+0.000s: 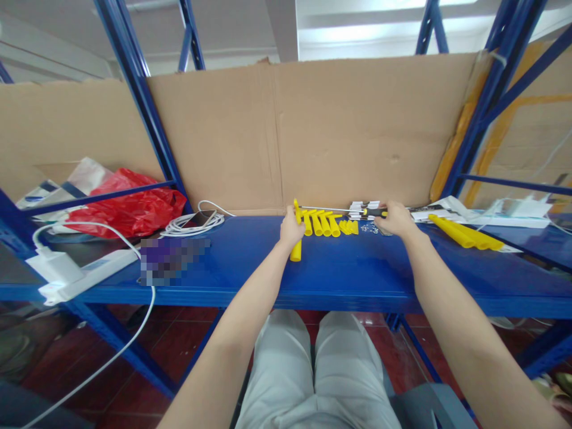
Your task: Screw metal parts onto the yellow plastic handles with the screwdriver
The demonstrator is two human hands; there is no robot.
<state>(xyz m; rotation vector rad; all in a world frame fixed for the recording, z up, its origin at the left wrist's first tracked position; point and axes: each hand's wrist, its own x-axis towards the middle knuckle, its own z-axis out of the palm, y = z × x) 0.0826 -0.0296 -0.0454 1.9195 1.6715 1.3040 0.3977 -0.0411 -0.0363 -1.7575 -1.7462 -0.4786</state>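
Here, the screwdriver (372, 212) stretches between both hands (292, 227) (397, 218).

Person, seen from own head. Worn: pale grey trousers (315, 411) of plain matte cloth, slight greenish cast, one even colour over both legs. Cloth smooth and rounded at the knees; soft creases gather across the lap, finer wrinkles along the thighs. Cut appears loose. Left forearm (243, 316) and right forearm (460, 304) bare from wrist to the edge of view, both slender, smooth in outline, tapering at the wrist. Left hand (291, 229) and right hand (396, 219) bare; finger detail too small to read.
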